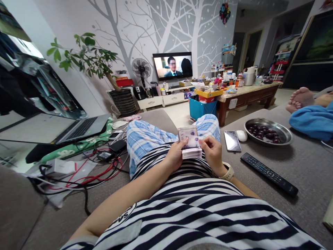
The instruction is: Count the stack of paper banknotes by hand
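Over my lap, my left hand (174, 155) grips a pale printed bundle (191, 139) by its left side, thumb on top. It carries purple spots and small dark print, like a stack of thin sheets or packets; the exact kind is unclear. A folded, layered lower part (191, 153) juts out beneath. My right hand (212, 152) is closed at the bundle's right edge, thumb and index finger pinched there. A light-strapped watch (229, 171) is on the right wrist.
Right of me on the sofa lie a phone (232, 141), a white mouse (241, 135), a remote control (269, 173) and a steel bowl (288, 137) of dark round fruit. Another person's foot (300, 99) rests beyond. At left are tangled cables (109, 170) and an open laptop (80, 128).
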`<state>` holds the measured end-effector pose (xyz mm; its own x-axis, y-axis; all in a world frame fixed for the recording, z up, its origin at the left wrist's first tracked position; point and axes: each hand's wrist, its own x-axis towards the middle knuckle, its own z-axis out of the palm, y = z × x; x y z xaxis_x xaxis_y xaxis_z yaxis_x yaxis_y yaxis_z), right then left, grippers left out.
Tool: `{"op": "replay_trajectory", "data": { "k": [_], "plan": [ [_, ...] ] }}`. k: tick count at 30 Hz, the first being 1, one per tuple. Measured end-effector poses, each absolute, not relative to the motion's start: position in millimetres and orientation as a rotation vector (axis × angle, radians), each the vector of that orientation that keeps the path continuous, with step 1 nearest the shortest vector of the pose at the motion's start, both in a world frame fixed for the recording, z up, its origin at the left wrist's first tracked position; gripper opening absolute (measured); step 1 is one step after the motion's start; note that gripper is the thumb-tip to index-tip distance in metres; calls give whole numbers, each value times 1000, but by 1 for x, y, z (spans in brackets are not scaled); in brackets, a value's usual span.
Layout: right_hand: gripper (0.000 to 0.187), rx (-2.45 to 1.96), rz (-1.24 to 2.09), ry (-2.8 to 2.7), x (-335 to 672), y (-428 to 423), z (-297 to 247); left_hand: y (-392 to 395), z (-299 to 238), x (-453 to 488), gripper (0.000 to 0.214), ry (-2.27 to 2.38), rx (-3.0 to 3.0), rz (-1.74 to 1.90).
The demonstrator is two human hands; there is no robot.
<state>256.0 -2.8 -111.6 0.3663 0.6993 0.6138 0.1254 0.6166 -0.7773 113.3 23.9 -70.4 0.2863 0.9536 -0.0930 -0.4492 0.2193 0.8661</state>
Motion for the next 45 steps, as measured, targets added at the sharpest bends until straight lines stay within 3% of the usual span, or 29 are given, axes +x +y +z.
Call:
{"op": "replay_trajectory", "data": {
  "k": [13, 18, 29, 35, 45],
  "plan": [
    [34, -918, 510, -1177, 258, 2, -113, 24, -72, 115, 12, 765, 836, 1102],
    [32, -919, 472, -1200, 258, 0, -113, 29, -76, 116, 26, 744, 774, 1096],
    [29, -842, 414, -1290, 256, -9, -110, 28, -70, 118, 31, 763, 771, 1089],
    [30, -844, 434, -1273, 256, -10, -110, 28, -71, 116, 21, 740, 768, 1094],
    [31, -845, 429, -1268, 256, -9, -110, 27, -69, 117, 25, 725, 760, 1091]
  ]
}}
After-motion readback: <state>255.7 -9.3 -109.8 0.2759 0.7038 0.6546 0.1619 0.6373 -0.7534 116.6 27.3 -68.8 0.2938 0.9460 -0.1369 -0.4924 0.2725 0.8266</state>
